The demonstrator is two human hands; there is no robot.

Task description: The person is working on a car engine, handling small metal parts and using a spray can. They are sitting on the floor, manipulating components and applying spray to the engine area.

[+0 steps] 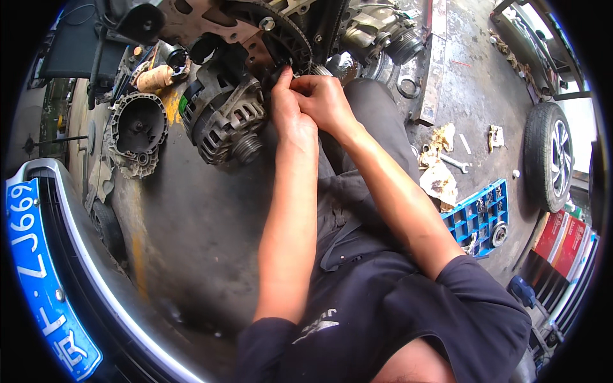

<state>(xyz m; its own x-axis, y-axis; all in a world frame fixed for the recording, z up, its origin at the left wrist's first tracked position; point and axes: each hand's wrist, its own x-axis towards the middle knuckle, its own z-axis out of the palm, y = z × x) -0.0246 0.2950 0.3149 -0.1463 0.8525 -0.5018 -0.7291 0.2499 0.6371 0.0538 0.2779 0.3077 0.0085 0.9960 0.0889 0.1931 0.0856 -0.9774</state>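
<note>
My left hand (287, 107) reaches up to the underside of a partly stripped engine (211, 24), its fingers closed and largely turned from view. Against it, my right hand (324, 102) is bent with curled fingers, its fingertips meeting the left hand near the thumb. What they pinch, if anything, is hidden. Just above the hands runs a dark curved toothed edge (302, 35) of the engine. Left of my hands hangs an alternator (223, 118) with a ribbed pulley (247, 148), close to my left wrist but apart from it.
A bell-shaped gearbox housing (138, 131) lies at the left, beyond a car bumper with a blue plate (48, 274). To the right are a metal beam (433, 76), a wrench (454, 163), soiled rags (439, 182), a blue compartment tray (476, 214) and a wheel (548, 156).
</note>
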